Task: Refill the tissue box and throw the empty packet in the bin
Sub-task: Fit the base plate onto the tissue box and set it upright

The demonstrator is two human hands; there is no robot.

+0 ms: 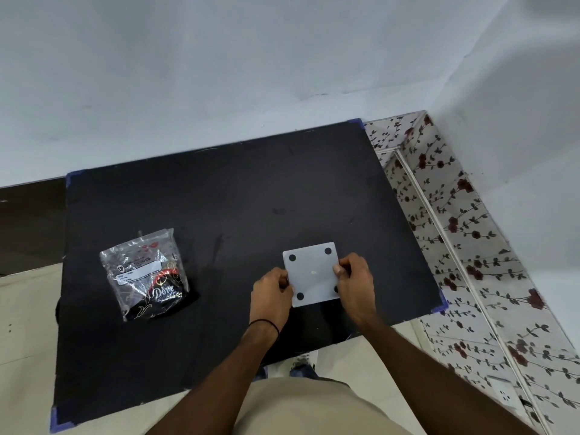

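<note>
Both hands, left hand [272, 293] and right hand [354, 282], pinch opposite sides of the white square plastic tissue box [312, 274], underside up, over the black mat [219, 199]; clear plastic tissue packet [147, 273] lies well left.

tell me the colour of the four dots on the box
Black; the dots sit near the corners of the white box. Head view.

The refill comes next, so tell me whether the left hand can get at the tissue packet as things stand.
Probably yes, but not freely: the left hand grips the white box along with the right hand. The tissue packet lies to its left, with only bare black mat between.
</note>
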